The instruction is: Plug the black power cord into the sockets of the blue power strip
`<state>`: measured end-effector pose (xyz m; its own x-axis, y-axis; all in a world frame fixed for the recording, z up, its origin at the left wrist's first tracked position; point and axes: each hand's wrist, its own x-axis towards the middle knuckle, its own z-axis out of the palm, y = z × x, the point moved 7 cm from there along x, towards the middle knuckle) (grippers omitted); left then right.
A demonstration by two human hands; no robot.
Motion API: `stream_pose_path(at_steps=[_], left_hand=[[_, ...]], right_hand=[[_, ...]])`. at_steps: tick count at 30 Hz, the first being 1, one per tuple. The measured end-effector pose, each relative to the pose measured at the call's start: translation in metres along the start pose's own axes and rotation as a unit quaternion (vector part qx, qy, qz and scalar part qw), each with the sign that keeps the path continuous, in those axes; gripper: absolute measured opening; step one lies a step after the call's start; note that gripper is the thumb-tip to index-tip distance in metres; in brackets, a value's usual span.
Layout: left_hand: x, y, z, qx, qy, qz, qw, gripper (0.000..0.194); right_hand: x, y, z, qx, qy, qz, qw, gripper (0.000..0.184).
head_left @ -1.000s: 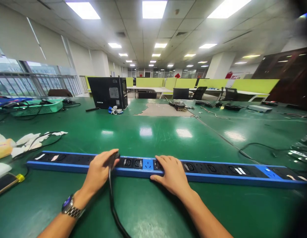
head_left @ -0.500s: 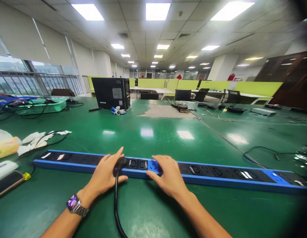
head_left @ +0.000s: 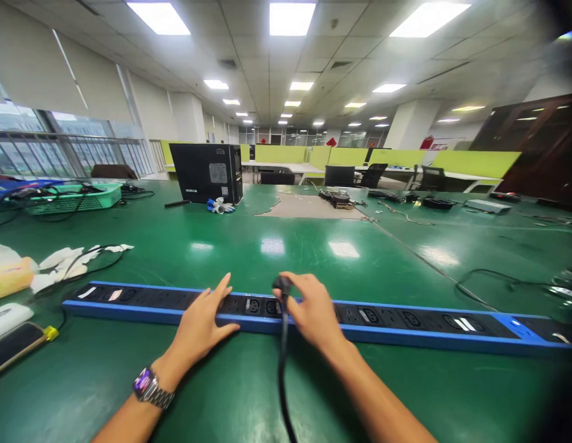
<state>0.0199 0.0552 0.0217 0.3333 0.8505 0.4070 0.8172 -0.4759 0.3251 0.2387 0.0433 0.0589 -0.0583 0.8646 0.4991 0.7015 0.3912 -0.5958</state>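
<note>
A long blue-and-black power strip [head_left: 175, 314] lies across the green table in front of me. My left hand [head_left: 203, 323] rests over its left-middle part, thumb stretched along the near side and fingers spread towards the far edge. Pinched in my right hand [head_left: 309, 307] is a black power plug [head_left: 282, 285], held just above the strip's middle sockets. The plug's black cord [head_left: 282, 369] hangs over the strip's near side and runs down out of view. My right fingers partly hide the plug and the sockets under it.
A black computer case [head_left: 205, 172] stands at the back, with gloves [head_left: 220, 206] beside it. To the left are a green basket [head_left: 83, 200] of cables, crumpled tissue [head_left: 59, 264] and a phone [head_left: 16, 347]. A loose cable [head_left: 484, 277] lies at the right.
The plug has come off the strip beside my left hand and moved right, now in my right hand. Its cord swung right with it. My left hand has stayed nearly still.
</note>
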Motion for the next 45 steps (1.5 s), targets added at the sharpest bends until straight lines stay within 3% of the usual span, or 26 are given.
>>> stream_pose_path(at_steps=[4, 15, 20, 23, 25, 27, 30, 37, 45], left_hand=[[0.000, 0.000, 0.000, -0.005, -0.004, -0.015, 1.000, 0.100], [0.000, 0.008, -0.005, -0.030, 0.026, -0.004, 0.999, 0.065], [0.005, 0.053, 0.015, -0.063, 0.009, 0.080, 0.995, 0.057], [0.013, 0.088, 0.028, -0.095, 0.010, 0.130, 0.987, 0.057], [0.020, 0.106, 0.028, -0.132, 0.049, 0.155, 0.978, 0.042], [0.023, 0.120, 0.021, -0.176, 0.127, 0.173, 0.961, 0.029], [0.027, 0.138, 0.017, -0.207, 0.194, 0.184, 0.941, 0.026], [0.049, 0.177, 0.061, -0.183, 0.075, 0.121, 0.973, 0.030], [0.064, 0.216, 0.081, -0.103, -0.016, 0.129, 0.986, 0.023]], right_hand=[[-0.020, 0.033, -0.015, 0.000, -0.060, 0.021, 0.998, 0.026], [-0.024, 0.015, -0.009, -0.112, -0.110, -0.045, 0.987, 0.025], [-0.036, 0.055, -0.035, -0.173, -0.115, -0.024, 0.978, 0.066], [-0.046, 0.089, -0.062, -0.195, -0.086, 0.015, 0.977, 0.073], [-0.052, 0.103, -0.075, -0.210, -0.069, 0.032, 0.975, 0.070], [-0.055, 0.108, -0.080, -0.215, -0.064, 0.037, 0.974, 0.067], [-0.055, 0.107, -0.080, -0.214, -0.059, 0.034, 0.975, 0.066], [-0.055, 0.111, -0.081, -0.165, -0.039, 0.022, 0.985, 0.062], [-0.053, 0.115, -0.090, -0.035, -0.024, 0.030, 0.999, 0.064]])
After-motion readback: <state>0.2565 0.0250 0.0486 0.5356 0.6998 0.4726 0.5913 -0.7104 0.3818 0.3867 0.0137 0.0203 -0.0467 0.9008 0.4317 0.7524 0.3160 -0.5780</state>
